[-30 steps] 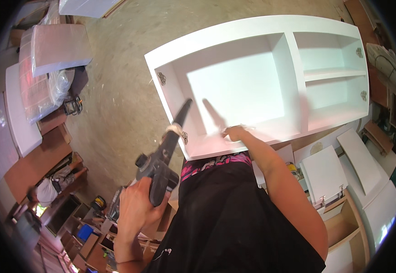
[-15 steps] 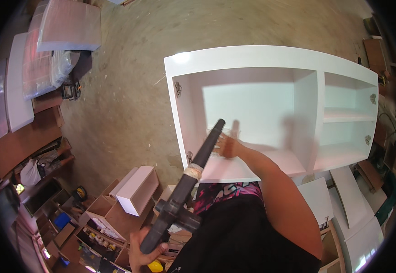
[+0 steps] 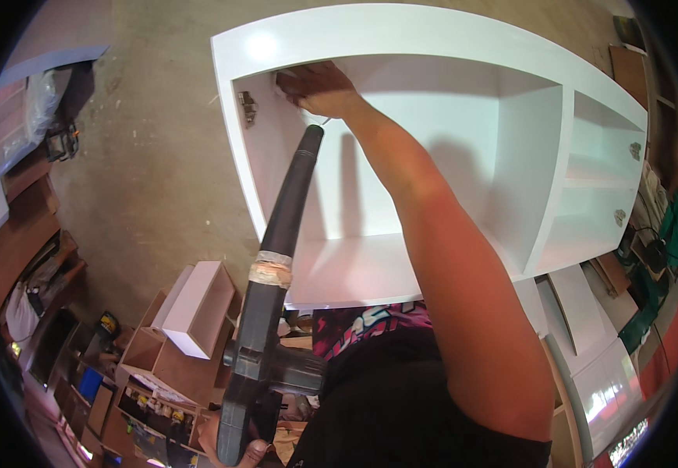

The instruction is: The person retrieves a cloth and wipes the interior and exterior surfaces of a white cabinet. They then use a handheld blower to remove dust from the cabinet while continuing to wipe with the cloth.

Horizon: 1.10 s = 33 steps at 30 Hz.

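A black handheld blower [image 3: 272, 257] with a long tapered nozzle and tape around its joint rises from the lower left. My left hand [image 3: 233, 444] is closed around its lower end, partly hidden by the blower body. The nozzle tip points into the large compartment of a white cabinet [image 3: 401, 31] lying with its open front up. Deep in that compartment's far left corner, my right hand [image 3: 319, 90] presses against the inner wall. A thin whitish rag shows under its palm, mostly hidden. A metal hinge [image 3: 247, 108] sits on the cabinet's left side wall near that hand.
The cabinet's right part has two smaller compartments with hinges [image 3: 635, 151]. At the lower left stand a white box-like drawer [image 3: 198, 308] and a wooden unit with small items. White panels [image 3: 577, 312] lean at the right. Wrapped panels [image 3: 23, 132] lie at the left on the concrete floor.
My right hand has moved from the near left of the compartment to its far left corner. The blower nozzle has swung left and farther up, and the cabinet appears closer.
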Each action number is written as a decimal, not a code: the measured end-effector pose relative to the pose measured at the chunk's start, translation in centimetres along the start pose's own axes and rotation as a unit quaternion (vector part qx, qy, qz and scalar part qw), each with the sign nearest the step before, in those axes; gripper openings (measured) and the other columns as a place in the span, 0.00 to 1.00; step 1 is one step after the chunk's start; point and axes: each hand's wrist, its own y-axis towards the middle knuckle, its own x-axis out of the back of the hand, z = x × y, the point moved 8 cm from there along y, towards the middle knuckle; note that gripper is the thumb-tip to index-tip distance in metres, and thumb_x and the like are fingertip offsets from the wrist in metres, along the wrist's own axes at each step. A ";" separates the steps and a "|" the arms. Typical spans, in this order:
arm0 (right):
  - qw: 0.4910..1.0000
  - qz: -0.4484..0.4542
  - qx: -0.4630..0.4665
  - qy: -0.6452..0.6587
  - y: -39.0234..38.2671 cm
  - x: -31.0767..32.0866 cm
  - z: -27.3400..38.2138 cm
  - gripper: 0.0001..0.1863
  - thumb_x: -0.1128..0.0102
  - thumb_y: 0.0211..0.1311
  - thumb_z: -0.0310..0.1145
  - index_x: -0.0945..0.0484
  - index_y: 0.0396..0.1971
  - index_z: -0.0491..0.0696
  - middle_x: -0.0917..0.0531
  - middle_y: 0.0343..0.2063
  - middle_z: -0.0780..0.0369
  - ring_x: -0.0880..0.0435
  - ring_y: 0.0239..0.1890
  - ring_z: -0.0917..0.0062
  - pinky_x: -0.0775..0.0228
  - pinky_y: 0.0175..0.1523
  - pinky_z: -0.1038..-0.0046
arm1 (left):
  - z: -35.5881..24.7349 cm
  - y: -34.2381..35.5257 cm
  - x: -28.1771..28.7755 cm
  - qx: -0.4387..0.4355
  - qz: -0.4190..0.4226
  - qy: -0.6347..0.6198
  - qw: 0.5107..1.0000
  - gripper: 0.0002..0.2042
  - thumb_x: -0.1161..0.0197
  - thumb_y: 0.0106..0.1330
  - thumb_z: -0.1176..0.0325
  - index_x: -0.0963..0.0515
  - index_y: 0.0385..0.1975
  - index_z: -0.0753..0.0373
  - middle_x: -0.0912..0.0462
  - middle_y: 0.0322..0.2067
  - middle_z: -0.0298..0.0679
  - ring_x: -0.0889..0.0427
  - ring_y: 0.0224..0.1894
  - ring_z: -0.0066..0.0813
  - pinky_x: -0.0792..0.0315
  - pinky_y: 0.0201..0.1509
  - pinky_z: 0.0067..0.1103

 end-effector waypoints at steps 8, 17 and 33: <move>0.985 0.109 -0.075 -0.113 -14.6 9.2 -15.7 0.33 0.44 0.60 0.51 0.36 0.66 0.63 0.31 0.62 0.63 0.36 0.65 0.65 0.48 0.68 0.57 | -0.3 2.0 -3.3 -0.008 0.090 0.024 0.996 0.22 0.24 0.46 0.57 0.24 0.31 0.67 0.23 0.25 0.37 0.27 0.24 0.25 0.33 0.30 0.22; 0.928 -0.108 -0.301 -0.192 -28.7 13.0 -13.8 0.31 0.44 0.61 0.51 0.31 0.57 0.44 0.37 0.63 0.44 0.38 0.63 0.48 0.44 0.63 0.50 | -3.3 1.7 -4.9 -0.098 0.167 0.124 0.973 0.23 0.25 0.47 0.54 0.24 0.32 0.66 0.26 0.24 0.36 0.29 0.26 0.27 0.33 0.32 0.26; 0.907 -0.080 -0.375 -0.176 -13.5 4.4 -10.3 0.29 0.54 0.63 0.56 0.20 0.48 0.47 0.40 0.67 0.47 0.49 0.70 0.46 0.63 0.65 0.32 | -4.0 2.9 -3.7 -0.146 0.155 0.140 0.967 0.19 0.29 0.53 0.53 0.25 0.31 0.63 0.28 0.20 0.38 0.31 0.22 0.32 0.35 0.27 0.29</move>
